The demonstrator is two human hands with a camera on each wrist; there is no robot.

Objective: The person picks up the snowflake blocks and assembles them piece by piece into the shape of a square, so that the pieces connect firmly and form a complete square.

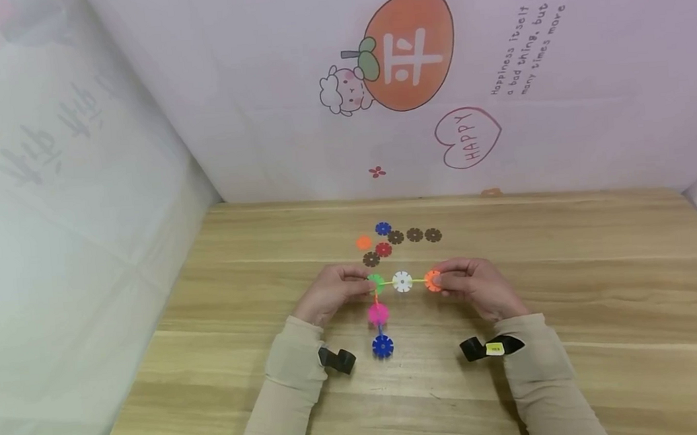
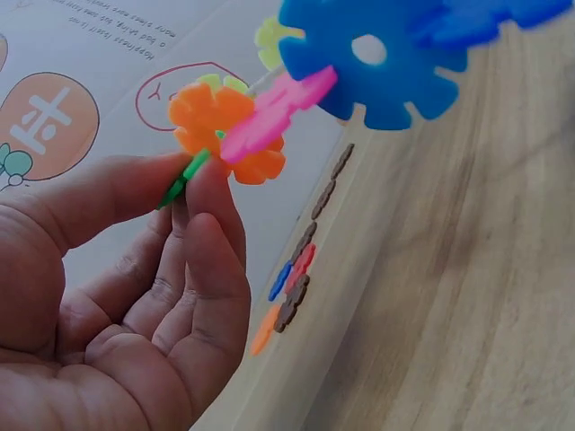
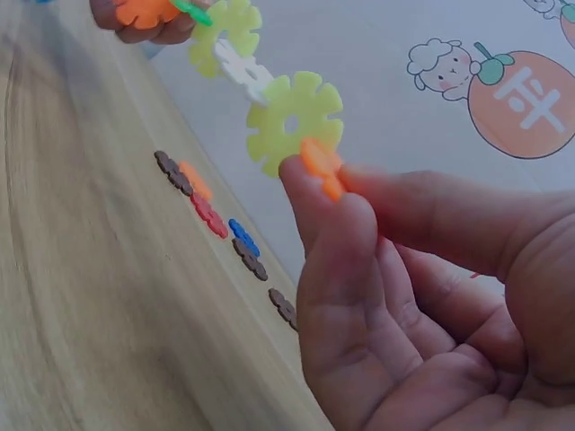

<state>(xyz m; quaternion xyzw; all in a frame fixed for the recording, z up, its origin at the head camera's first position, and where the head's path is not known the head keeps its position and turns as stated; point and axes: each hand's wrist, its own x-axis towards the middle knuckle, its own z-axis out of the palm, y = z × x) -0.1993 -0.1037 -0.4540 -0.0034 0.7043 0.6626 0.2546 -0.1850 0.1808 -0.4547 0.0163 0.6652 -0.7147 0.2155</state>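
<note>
In the head view, interlocking plastic snowflake discs form an L-shaped chain raised between both hands. My left hand (image 1: 331, 291) pinches the green disc (image 2: 183, 181) at the corner between thumb and fingers. With thumb and fingertips, my right hand (image 1: 477, 285) pinches the orange disc (image 3: 321, 168) at the other end. Between them, a white disc (image 1: 402, 282) links two yellow discs, the nearer yellow disc (image 3: 316, 106) joining the orange one. From the green corner, another orange disc (image 2: 196, 126), a pink disc (image 1: 378, 314) and two blue discs, one blue disc (image 1: 383, 346) facing up, run toward the body.
Loose discs lie on the wooden table (image 1: 602, 280) beyond the hands: several brown discs (image 1: 414, 235), a red disc (image 1: 384, 249), a blue disc (image 1: 383, 228) and an orange disc (image 1: 364, 242). A printed white cloth (image 1: 295, 147) hangs along the table's back edge.
</note>
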